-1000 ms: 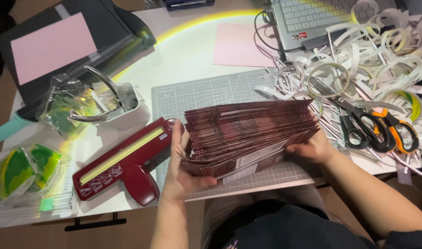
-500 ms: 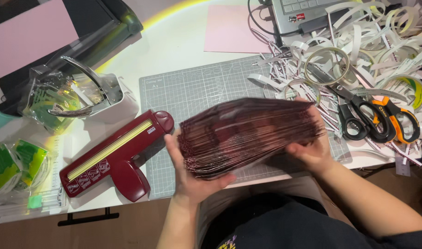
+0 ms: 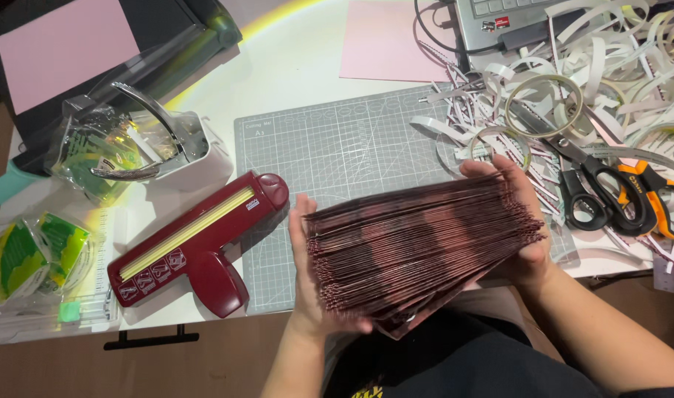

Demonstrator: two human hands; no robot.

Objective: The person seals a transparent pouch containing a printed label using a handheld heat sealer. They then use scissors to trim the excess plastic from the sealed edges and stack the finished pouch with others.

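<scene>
Maroon sheets, one thick stack [image 3: 418, 250], are gripped at centre frame by the left hand [image 3: 315, 287] and right hand [image 3: 517, 221]. Two scissors [image 3: 617, 191] are seen at right on the counter [image 3: 307, 66].

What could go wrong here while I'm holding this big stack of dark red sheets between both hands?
The stack of dark red sheets is fanned and held only at its ends by the left hand and right hand, partly past the table edge, so sheets might slide out and drop. The paper strips and scissors lie close to the right hand, so setting the stack down there could snag or bend its edges.
</scene>
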